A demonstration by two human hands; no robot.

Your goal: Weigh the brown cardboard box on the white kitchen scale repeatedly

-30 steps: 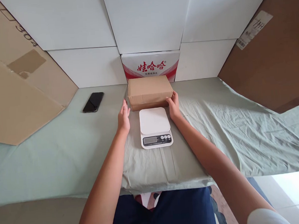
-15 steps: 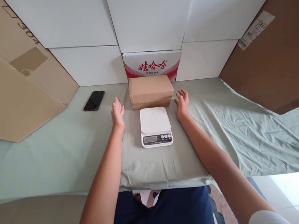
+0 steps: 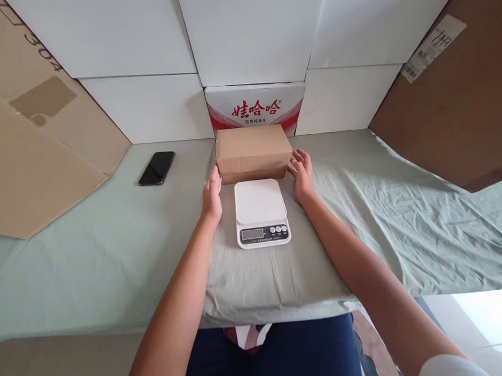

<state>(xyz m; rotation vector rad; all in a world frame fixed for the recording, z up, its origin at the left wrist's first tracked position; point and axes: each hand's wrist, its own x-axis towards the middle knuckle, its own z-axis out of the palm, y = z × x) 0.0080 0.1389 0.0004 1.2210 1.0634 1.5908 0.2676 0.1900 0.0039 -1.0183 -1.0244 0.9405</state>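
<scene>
Hands flanking the cardboard box

Left hand (image 3: 212,193) and right hand (image 3: 302,174), fingers spread, are touching the ends of the cardboard box (image 3: 252,153), lying mid-table at the far edge, behind the kitchen scale (image 3: 261,212).

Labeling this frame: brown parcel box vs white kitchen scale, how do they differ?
The brown parcel box is plain cardboard; the white kitchen scale is smooth, with a display and buttons on its near edge. The box stands taller and wider; the scale is low and flat. The left hand and right hand flank the box; the scale is untouched. Both rest on the green cloth.
</scene>
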